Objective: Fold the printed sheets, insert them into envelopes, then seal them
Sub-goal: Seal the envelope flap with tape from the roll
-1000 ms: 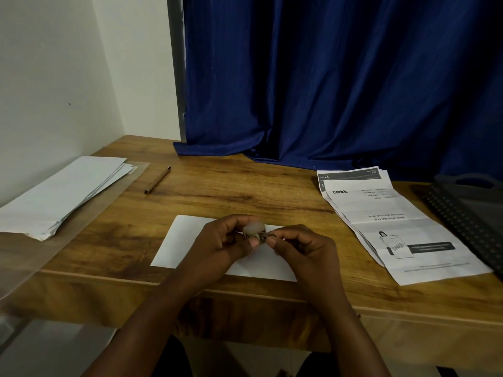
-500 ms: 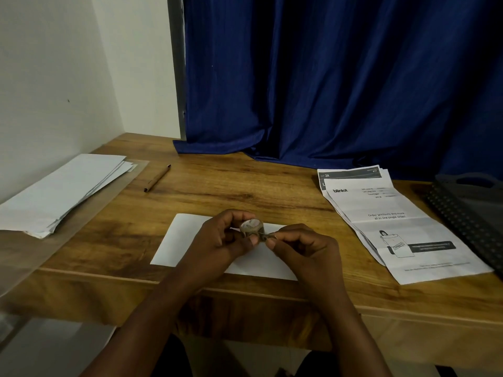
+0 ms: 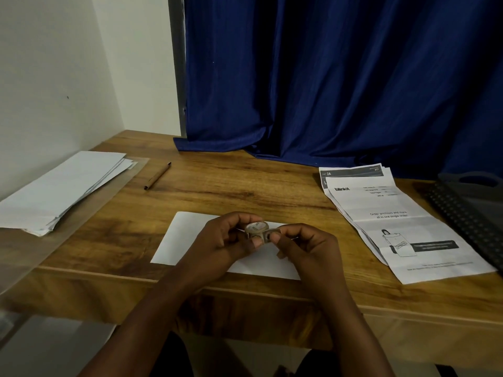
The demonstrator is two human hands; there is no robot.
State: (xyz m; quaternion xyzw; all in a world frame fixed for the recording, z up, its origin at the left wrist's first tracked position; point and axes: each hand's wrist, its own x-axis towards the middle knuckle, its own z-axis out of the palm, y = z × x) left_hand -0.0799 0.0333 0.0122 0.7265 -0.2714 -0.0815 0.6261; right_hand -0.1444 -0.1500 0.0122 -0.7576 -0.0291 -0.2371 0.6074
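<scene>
Blue curtain (image 3: 340, 77) is hanging behind a wooden desk (image 3: 231, 186) set into a white-walled corner. On the desk, directly in front of the person, a white envelope (image 3: 187, 238) is lying flat, partly hidden under both hands. Its flap cannot be made out from this view. Just above it, the left hand (image 3: 217, 246) is gripping a small tape roll (image 3: 255, 228) between thumb and curled fingers, while the right hand (image 3: 304, 248) is pinching the loose tape end just beside the roll. Both hands are closed on the tape, held close together over the envelope.

Judging by this, the sealing step is in hand: the person is drawing off a strip to close the envelope. Whether a folded sheet is already inside cannot be told.

Well apart to the right, the printed sheets (image 3: 402, 221) are waiting in a loose pile, creased but lying open. To the far left a stack of envelopes (image 3: 60, 189) is resting on a clear plastic sheet, with a pen (image 3: 157, 176) near it. A dark basket (image 3: 468, 202) is sitting at the right edge.

The next move is likely calling for a longer pull, a clean tear, then pressing the strip flat across the flap without letting it curl back or stick to the fingers.
</scene>
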